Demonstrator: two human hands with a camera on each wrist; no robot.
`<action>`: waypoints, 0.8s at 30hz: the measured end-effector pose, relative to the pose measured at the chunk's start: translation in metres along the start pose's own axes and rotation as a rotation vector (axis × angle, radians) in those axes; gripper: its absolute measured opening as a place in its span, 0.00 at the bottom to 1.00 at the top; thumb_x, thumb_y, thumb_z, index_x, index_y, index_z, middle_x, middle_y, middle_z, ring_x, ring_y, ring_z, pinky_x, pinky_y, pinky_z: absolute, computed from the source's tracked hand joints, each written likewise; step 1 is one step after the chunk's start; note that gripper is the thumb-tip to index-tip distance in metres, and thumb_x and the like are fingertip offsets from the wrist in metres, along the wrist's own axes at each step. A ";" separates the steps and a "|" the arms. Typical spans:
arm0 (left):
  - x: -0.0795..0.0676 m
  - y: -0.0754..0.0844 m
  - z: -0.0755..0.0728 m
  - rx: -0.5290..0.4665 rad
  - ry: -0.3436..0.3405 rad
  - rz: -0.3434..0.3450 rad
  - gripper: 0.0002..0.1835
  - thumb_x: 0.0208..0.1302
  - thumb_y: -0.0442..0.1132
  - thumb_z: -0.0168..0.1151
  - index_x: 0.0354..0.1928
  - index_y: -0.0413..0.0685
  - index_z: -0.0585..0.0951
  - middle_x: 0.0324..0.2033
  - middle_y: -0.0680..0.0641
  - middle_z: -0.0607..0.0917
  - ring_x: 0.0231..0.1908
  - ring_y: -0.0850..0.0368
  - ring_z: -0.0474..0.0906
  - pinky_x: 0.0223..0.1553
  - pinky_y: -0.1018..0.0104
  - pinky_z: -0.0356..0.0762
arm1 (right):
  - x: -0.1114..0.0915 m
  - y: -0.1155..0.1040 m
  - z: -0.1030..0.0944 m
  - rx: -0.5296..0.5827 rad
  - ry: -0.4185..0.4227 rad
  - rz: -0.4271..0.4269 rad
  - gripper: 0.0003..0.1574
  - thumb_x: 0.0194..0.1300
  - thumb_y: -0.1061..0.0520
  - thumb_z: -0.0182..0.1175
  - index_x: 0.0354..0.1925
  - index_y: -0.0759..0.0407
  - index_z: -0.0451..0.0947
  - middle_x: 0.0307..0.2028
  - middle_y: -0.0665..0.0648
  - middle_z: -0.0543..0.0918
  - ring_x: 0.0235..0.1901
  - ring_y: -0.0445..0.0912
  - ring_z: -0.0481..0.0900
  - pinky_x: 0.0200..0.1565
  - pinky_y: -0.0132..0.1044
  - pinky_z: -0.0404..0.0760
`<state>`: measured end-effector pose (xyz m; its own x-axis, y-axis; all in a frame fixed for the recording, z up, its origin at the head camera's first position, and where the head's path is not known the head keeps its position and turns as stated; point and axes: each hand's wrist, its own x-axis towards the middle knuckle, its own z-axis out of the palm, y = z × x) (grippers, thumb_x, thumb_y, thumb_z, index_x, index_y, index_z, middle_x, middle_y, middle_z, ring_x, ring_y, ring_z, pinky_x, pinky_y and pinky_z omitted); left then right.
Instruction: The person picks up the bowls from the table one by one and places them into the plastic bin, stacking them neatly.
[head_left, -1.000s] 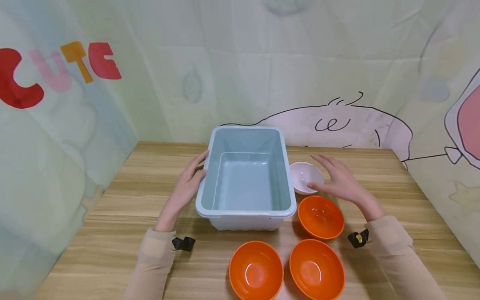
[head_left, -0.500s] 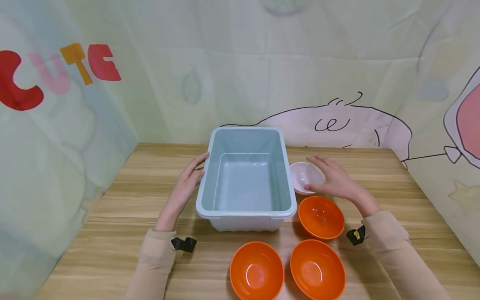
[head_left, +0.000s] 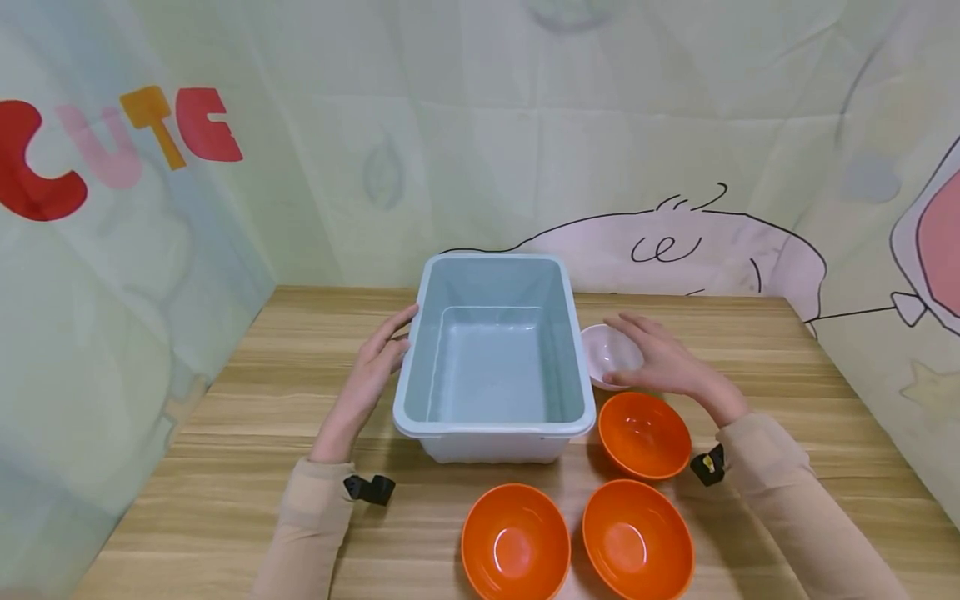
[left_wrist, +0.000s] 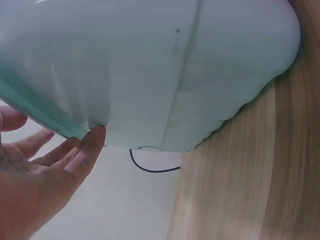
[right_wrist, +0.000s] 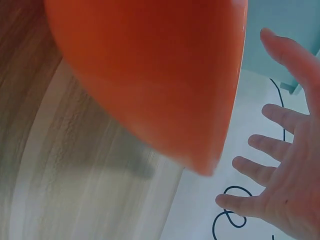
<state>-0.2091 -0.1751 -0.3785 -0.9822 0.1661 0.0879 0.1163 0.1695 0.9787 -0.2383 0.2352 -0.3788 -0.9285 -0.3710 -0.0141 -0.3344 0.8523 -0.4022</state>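
The tub (head_left: 491,445) is being touched by the loose left hand (head_left: 372,363). The spread right hand (head_left: 663,360) is being held near a white bowl (head_left: 607,352).

- A wood-grain tabletop (head_left: 225,450) carries a pale-blue tub (head_left: 494,429).
- Beside it, a white bowl (head_left: 606,354) and an orange bowl (head_left: 645,435).
- Nearer the camera, two more orange bowls (head_left: 516,542) (head_left: 637,539).

A plain beige left sleeve (head_left: 303,533) and beige right sleeve (head_left: 802,508), with a bare left hand (head_left: 372,360) and a bare right hand (head_left: 663,358).
The left sleeve enters the head view at seven o'clock, the right at five, both in smooth, lightly creased cloth; at three o'clock of the left cuff (head_left: 317,492) sits a black wrist unit (head_left: 379,490), angular and blocky, and at nine o'clock of the right cuff (head_left: 765,454) its black counterpart (head_left: 701,472), marked with a small yellow patch (head_left: 707,462).
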 end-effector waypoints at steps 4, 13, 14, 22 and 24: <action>0.000 0.001 0.000 -0.011 -0.003 0.001 0.26 0.72 0.40 0.42 0.71 0.60 0.63 0.72 0.52 0.62 0.67 0.48 0.67 0.65 0.47 0.66 | 0.003 -0.001 0.000 -0.009 -0.012 -0.007 0.56 0.51 0.42 0.70 0.73 0.50 0.57 0.73 0.65 0.54 0.69 0.66 0.55 0.59 0.70 0.65; -0.001 0.001 -0.001 -0.024 0.000 -0.002 0.26 0.72 0.41 0.43 0.71 0.60 0.63 0.71 0.52 0.62 0.67 0.49 0.67 0.64 0.48 0.66 | 0.008 -0.002 -0.001 -0.038 -0.047 -0.021 0.56 0.50 0.42 0.70 0.72 0.49 0.57 0.73 0.66 0.54 0.69 0.67 0.54 0.59 0.72 0.62; -0.001 0.001 -0.001 -0.025 0.000 -0.002 0.26 0.72 0.40 0.43 0.71 0.60 0.63 0.71 0.52 0.62 0.67 0.49 0.67 0.64 0.48 0.66 | 0.009 -0.003 -0.001 -0.041 -0.053 -0.021 0.56 0.50 0.42 0.70 0.72 0.49 0.57 0.73 0.66 0.54 0.69 0.67 0.54 0.60 0.72 0.62; -0.001 0.001 -0.001 -0.024 -0.003 -0.007 0.27 0.72 0.40 0.42 0.72 0.59 0.63 0.72 0.52 0.62 0.66 0.48 0.68 0.64 0.46 0.66 | 0.012 -0.007 0.000 -0.085 -0.093 -0.029 0.57 0.50 0.37 0.69 0.73 0.48 0.57 0.73 0.65 0.55 0.69 0.69 0.54 0.60 0.74 0.58; -0.001 0.001 -0.001 -0.024 -0.005 -0.007 0.27 0.72 0.40 0.42 0.72 0.59 0.62 0.72 0.51 0.61 0.66 0.48 0.68 0.64 0.45 0.66 | 0.012 -0.007 -0.001 -0.089 -0.106 -0.019 0.57 0.50 0.36 0.69 0.73 0.47 0.56 0.73 0.64 0.55 0.69 0.69 0.53 0.60 0.75 0.57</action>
<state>-0.2078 -0.1757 -0.3771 -0.9822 0.1699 0.0798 0.1055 0.1478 0.9834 -0.2476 0.2250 -0.3756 -0.9014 -0.4199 -0.1056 -0.3689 0.8726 -0.3202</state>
